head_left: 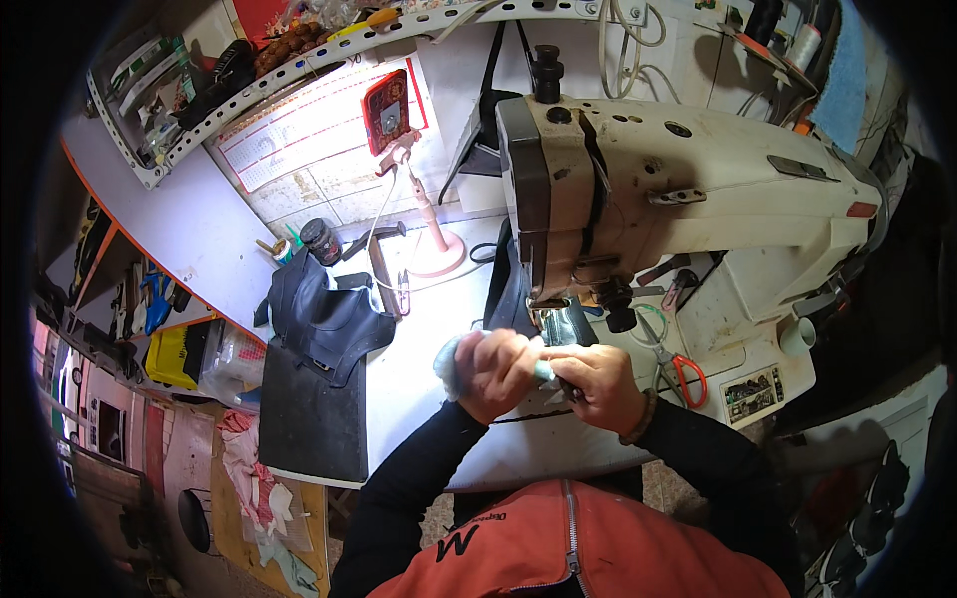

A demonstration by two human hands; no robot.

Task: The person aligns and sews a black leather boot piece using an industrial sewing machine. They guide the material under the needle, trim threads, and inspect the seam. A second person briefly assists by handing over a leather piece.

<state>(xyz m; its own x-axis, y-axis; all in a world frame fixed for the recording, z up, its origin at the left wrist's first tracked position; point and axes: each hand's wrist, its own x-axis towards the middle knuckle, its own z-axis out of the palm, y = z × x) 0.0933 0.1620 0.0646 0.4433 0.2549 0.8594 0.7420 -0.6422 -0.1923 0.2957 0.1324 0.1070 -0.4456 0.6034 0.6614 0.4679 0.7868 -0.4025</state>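
Fingers (501, 346) of the left hand (490, 375) curl closely over a pale blue cloth (448, 368), which bulges out at the hand's left side, near the middle of the frame. A bit of the same blue shows between the two hands. The right hand (604, 385) is just beside the left, its fingers bent in on a dark item (572, 392), mostly hidden and too small to identify. A bracelet (643, 419) circles the right wrist.

Both hands are over the front part of the white surface (419, 409), just below the head of a cream sewing machine (638, 169) that fills the upper right of the frame. Right of the hands lie scissors (690, 383) with orange-red handles, and beyond them a tray (736, 411) of small parts and a pale cup (797, 337). Left of centre, a black leather piece (329, 319) lies folded, partly over a dark mat (314, 424). Above it stand a dark jar (320, 241) and, farther right, a pink stand (436, 254) bearing a red phone (386, 112).

A perforated metal rail (299, 75) crosses the upper left, with odds and ends behind it. Thread spools (802, 47) sit in the upper right corner. At the bottom of the frame is the person's red vest (638, 538), zipped down the front, with black sleeves (414, 473) reaching up toward the hands.
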